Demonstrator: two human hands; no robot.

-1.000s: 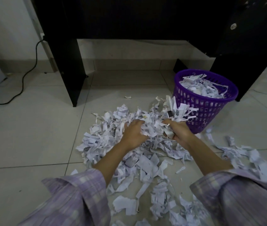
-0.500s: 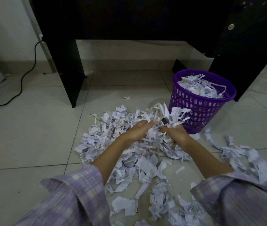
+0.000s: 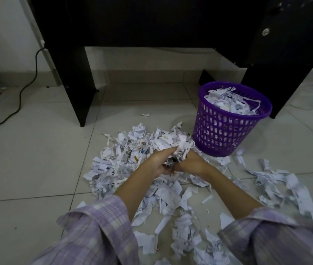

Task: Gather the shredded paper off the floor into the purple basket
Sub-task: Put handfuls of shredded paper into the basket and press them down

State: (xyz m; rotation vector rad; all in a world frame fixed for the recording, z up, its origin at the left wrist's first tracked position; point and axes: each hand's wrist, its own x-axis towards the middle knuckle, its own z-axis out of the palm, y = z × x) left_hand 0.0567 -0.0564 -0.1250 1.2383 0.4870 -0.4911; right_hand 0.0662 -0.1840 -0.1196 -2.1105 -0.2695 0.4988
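A wide heap of white shredded paper (image 3: 121, 161) covers the tiled floor in front of me. My left hand (image 3: 158, 162) and my right hand (image 3: 192, 163) are pressed together around a bunch of shreds (image 3: 180, 150), fingers curled round it, just above the heap. The purple basket (image 3: 226, 134) stands upright to the right of the hands, close to them, with shredded paper filling it near the rim. More shreds (image 3: 285, 184) trail across the floor on the right.
A black desk's left side panel (image 3: 71, 73) and right panel (image 3: 277, 69) stand behind the heap and basket. A black cable (image 3: 27, 87) runs along the floor and wall at the left. Bare tiles (image 3: 27, 159) lie to the left.
Both hands have closed in toward each other, squeezing a bunch of shreds between them. The view has shifted slightly; the basket has not moved.
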